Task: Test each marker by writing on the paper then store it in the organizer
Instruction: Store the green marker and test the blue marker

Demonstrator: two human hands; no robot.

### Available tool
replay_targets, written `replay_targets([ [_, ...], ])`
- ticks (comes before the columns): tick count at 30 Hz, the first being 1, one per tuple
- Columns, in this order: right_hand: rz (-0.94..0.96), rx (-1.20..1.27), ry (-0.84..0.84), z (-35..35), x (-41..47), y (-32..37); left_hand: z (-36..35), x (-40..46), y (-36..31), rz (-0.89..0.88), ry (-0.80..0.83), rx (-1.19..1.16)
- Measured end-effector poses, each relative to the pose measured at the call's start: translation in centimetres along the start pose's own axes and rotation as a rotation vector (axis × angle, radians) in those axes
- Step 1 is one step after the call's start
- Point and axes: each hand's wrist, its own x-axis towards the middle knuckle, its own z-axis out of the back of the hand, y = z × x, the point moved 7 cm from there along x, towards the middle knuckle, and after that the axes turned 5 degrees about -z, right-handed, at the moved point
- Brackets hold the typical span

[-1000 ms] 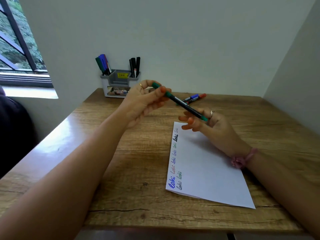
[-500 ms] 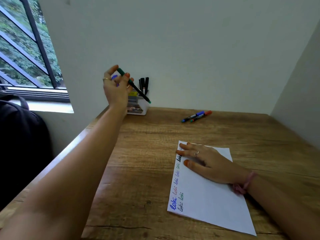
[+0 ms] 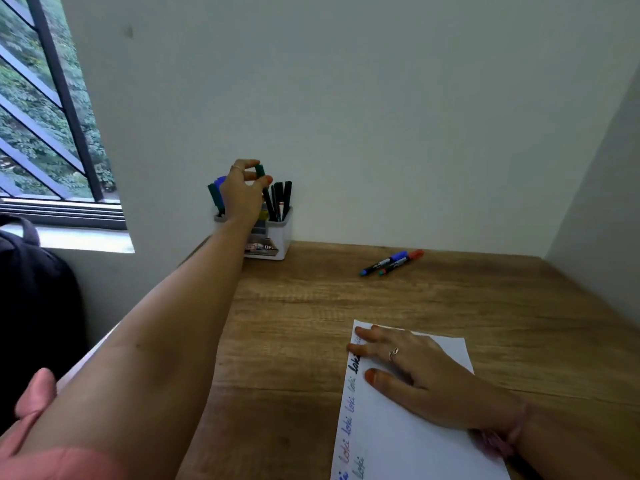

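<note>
A wooden table (image 3: 450, 306) carries everything and meets a plain white wall (image 3: 381, 116) at its far edge, behind the raised fingers. A window (image 3: 45, 126) with dark slanted bars is left of those fingers; green leaves show through it. Below the window stands a dark bag (image 3: 31, 289).

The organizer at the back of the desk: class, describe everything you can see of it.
The organizer is a small white box, plastic by its look, with a grey top rim and a printed label low on its front. It stands upright on the wooden desk against the wall. Black markers stand in its right side, green and blue ones on the left. The left hand, pinching a green marker, partly hides it.
</note>
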Motion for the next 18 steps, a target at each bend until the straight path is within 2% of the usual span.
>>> replay_targets([
  [5, 0.011, 0.015, 0.01, 0.2, 0.0, 0.1, -1.5, 0.3, 2.5, 0.062, 0.055, 0.06],
  [9, 0.006, 0.015, 0.03, 0.1, 0.1, 0.0, -2.7, -0.1, 3.2, 0.029, 0.136, 0.145],
  [13, 0.003, 0.016, 0.025, -0.1, 0.2, -0.2, -3.1, -0.2, 3.0, -0.02, 0.134, 0.184],
  [15, 0.005, 0.003, 0.019, -0.1, 0.3, -0.2, -2.9, -0.1, 2.3, -0.08, 0.075, 0.228],
  [18, -0.005, 0.014, 0.026, -0.2, 0.2, -0.4, -3.5, -1.1, -0.4, -0.294, 0.021, 0.39],
])
